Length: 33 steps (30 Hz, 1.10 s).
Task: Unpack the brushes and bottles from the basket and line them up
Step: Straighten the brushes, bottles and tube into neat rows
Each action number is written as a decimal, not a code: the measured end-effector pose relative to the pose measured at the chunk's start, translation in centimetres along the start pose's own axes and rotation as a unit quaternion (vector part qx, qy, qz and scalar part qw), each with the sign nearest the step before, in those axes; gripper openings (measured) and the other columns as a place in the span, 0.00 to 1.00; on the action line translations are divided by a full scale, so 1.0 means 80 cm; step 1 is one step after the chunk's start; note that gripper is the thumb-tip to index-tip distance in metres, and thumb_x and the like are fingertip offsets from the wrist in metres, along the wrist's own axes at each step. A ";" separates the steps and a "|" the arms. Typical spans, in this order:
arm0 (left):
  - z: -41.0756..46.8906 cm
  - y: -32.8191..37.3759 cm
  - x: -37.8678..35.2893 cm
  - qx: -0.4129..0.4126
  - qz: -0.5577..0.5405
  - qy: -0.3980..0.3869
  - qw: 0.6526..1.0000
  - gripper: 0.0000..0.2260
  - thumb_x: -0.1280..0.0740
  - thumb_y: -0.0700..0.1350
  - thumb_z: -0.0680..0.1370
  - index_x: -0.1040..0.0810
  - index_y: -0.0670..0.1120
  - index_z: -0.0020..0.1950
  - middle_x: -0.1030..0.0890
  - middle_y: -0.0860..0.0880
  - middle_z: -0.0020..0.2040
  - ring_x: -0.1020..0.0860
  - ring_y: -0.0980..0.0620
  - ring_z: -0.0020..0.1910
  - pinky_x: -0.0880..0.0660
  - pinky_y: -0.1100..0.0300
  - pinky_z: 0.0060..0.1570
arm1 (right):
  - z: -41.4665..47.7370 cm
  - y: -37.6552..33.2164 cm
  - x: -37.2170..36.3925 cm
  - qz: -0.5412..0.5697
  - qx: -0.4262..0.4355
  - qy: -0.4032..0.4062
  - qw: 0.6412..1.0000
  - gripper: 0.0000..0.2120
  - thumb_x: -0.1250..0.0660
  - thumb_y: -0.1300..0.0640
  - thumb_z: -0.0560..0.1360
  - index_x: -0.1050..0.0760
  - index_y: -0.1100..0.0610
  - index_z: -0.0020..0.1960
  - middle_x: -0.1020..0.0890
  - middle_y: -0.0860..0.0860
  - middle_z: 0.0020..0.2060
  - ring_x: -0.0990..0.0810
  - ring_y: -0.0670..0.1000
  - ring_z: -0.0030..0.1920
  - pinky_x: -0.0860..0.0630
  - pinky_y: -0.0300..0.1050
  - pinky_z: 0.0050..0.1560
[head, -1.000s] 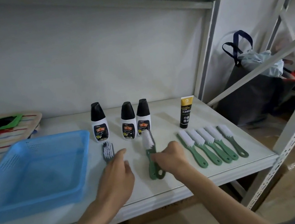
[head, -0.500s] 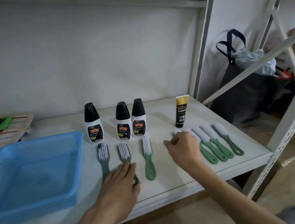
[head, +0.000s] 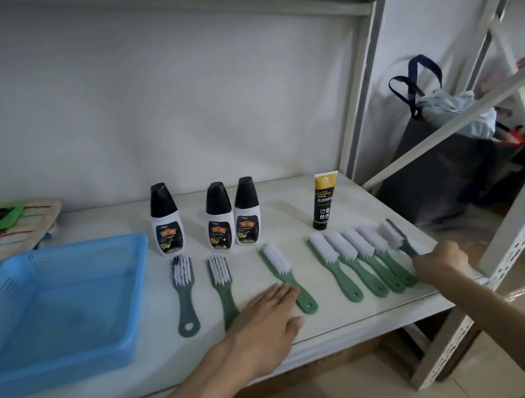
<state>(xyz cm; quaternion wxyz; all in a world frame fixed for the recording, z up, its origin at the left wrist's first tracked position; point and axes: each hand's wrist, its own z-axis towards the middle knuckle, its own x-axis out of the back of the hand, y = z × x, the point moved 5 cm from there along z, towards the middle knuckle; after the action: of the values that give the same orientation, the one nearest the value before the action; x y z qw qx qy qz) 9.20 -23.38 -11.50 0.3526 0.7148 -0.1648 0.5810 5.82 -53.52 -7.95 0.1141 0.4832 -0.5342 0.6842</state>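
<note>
Brushes lie in a row along the front of the white shelf (head: pixel 340 192), handles toward the person, with the bottles standing behind them. In the head view, the right hand (head: pixel 440 261) is closed around the handle of a grey brush (head: pixel 396 239) at the far right end of the row; the white bristle head sticks out up and to the left of the fist, just beside the fourth of four green brushes (head: pixel 358 261) that lie close together, side by side. The left hand (head: pixel 264 323) rests flat and open on the shelf, gripping nothing, its fingertips touching the handle of a single green brush (head: pixel 286 278) that lies tilted. Left of that brush lie another green brush (head: pixel 222 285) and a grey brush with a hole in its handle (head: pixel 184 293). Behind them stand three white bottles with black caps (head: pixel 219 218), two of them touching, and a black and yellow tube (head: pixel 324 200) stands apart to the right. The blue basket (head: pixel 126 326) sits at the left of the shelf, well apart from both hands.
</note>
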 end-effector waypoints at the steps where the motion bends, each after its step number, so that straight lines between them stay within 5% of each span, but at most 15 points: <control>1: 0.004 0.004 0.000 -0.003 -0.001 -0.003 1.000 0.26 0.51 0.54 0.85 0.53 0.47 0.81 0.53 0.51 0.81 0.55 0.56 0.79 0.61 0.65 0.71 | -0.005 -0.004 0.005 0.040 -0.021 0.011 0.999 0.17 0.31 0.63 0.71 0.26 0.72 0.56 0.20 0.68 0.51 0.20 0.67 0.51 0.23 0.53 0.46; 2: 0.007 0.006 0.000 -0.008 -0.001 -0.004 1.000 0.27 0.51 0.54 0.85 0.53 0.47 0.81 0.52 0.51 0.81 0.54 0.56 0.79 0.60 0.64 0.72 | -0.009 -0.012 0.008 0.078 -0.025 0.027 0.996 0.15 0.32 0.64 0.72 0.26 0.72 0.55 0.21 0.69 0.51 0.20 0.68 0.51 0.24 0.53 0.46; 4: 0.009 0.009 0.002 -0.016 -0.001 -0.007 1.000 0.28 0.51 0.56 0.84 0.54 0.47 0.81 0.53 0.51 0.81 0.55 0.56 0.79 0.60 0.64 0.73 | -0.024 -0.033 0.007 0.150 -0.020 0.041 0.988 0.04 0.35 0.69 0.71 0.25 0.67 0.37 0.22 0.65 0.37 0.23 0.62 0.36 0.25 0.54 0.40; 6: 0.007 0.008 0.004 -0.014 -0.006 -0.025 1.000 0.30 0.51 0.58 0.84 0.57 0.47 0.81 0.56 0.51 0.81 0.57 0.56 0.79 0.62 0.64 0.71 | -0.045 -0.060 -0.012 0.194 0.008 0.011 0.981 0.13 0.37 0.70 0.68 0.33 0.60 0.27 0.33 0.57 0.27 0.35 0.54 0.30 0.31 0.51 0.32; 9: -0.004 0.001 0.017 0.024 -0.039 -0.012 0.999 0.32 0.47 0.58 0.83 0.57 0.47 0.81 0.56 0.53 0.81 0.56 0.55 0.79 0.60 0.62 0.72 | -0.095 -0.092 -0.060 0.220 0.028 -0.113 0.968 0.05 0.36 0.67 0.71 0.23 0.63 0.37 0.30 0.58 0.30 0.33 0.53 0.32 0.36 0.44 0.31; 11: -0.012 -0.011 0.044 0.063 -0.082 0.096 0.990 0.25 0.41 0.49 0.83 0.42 0.48 0.79 0.42 0.54 0.79 0.41 0.54 0.77 0.44 0.58 0.73 | -0.132 -0.107 -0.093 0.228 0.063 -0.184 0.954 0.04 0.35 0.64 0.73 0.25 0.62 0.39 0.27 0.57 0.31 0.31 0.52 0.31 0.37 0.41 0.29; 13: -0.022 -0.027 0.070 0.105 -0.091 0.204 0.969 0.15 0.37 0.40 0.80 0.27 0.49 0.66 0.25 0.53 0.67 0.25 0.56 0.62 0.26 0.60 0.61 | -0.160 -0.114 -0.122 0.223 0.094 -0.201 0.949 0.05 0.35 0.62 0.72 0.26 0.62 0.38 0.24 0.56 0.31 0.29 0.53 0.31 0.34 0.41 0.30; 17: -0.029 -0.051 0.082 0.130 -0.093 0.241 0.957 0.11 0.37 0.38 0.79 0.26 0.50 0.58 0.24 0.54 0.57 0.22 0.56 0.49 0.21 0.58 0.49 | -0.197 -0.122 -0.147 0.156 0.134 -0.190 0.960 0.07 0.34 0.60 0.71 0.22 0.62 0.36 0.19 0.54 0.31 0.22 0.53 0.32 0.27 0.43 0.30; 20: -0.030 -0.052 0.067 0.080 -0.055 0.224 0.970 0.12 0.41 0.46 0.82 0.32 0.51 0.66 0.29 0.54 0.65 0.28 0.57 0.60 0.29 0.62 0.61 | -0.212 -0.134 -0.145 0.030 0.214 -0.167 0.962 0.06 0.32 0.56 0.72 0.20 0.58 0.40 0.18 0.52 0.36 0.20 0.53 0.37 0.23 0.45 0.35; 22: -0.027 -0.051 0.047 0.034 -0.006 0.167 0.985 0.20 0.45 0.48 0.84 0.41 0.51 0.76 0.40 0.54 0.76 0.42 0.55 0.76 0.47 0.60 0.74 | -0.209 -0.139 -0.139 -0.036 0.286 -0.133 0.948 0.08 0.32 0.54 0.74 0.19 0.58 0.44 0.19 0.53 0.42 0.22 0.54 0.47 0.23 0.46 0.43; 25: -0.025 -0.047 0.020 -0.013 0.075 0.056 0.995 0.29 0.49 0.40 0.83 0.58 0.52 0.80 0.63 0.55 0.79 0.66 0.56 0.77 0.69 0.58 0.71 | -0.182 -0.126 -0.111 -0.055 0.341 -0.071 0.936 0.11 0.36 0.51 0.77 0.18 0.57 0.48 0.19 0.53 0.49 0.27 0.55 0.56 0.28 0.46 0.53; 29: -0.016 -0.016 0.020 -0.075 0.048 0.019 0.996 0.43 0.47 0.25 0.73 0.59 0.54 0.80 0.67 0.59 0.76 0.70 0.60 0.72 0.68 0.61 0.72 | -0.085 -0.082 -0.066 -0.077 0.268 0.022 0.960 0.11 0.35 0.57 0.74 0.20 0.56 0.54 0.18 0.56 0.53 0.24 0.58 0.55 0.27 0.51 0.58; 33: 0.003 0.015 0.019 -0.083 -0.004 0.022 0.996 0.36 0.46 0.30 0.76 0.52 0.52 0.81 0.61 0.54 0.80 0.62 0.57 0.78 0.66 0.67 0.69 | -0.015 -0.023 -0.050 -0.113 0.131 0.008 0.985 0.16 0.37 0.58 0.75 0.28 0.59 0.62 0.26 0.63 0.60 0.31 0.64 0.61 0.33 0.52 0.60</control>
<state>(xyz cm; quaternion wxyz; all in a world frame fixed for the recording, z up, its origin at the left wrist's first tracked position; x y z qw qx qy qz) 9.02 -24.10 -9.70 0.4165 0.6709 -0.2016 0.5794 8.41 -50.32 -9.90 0.1307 0.5455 -0.3816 0.7347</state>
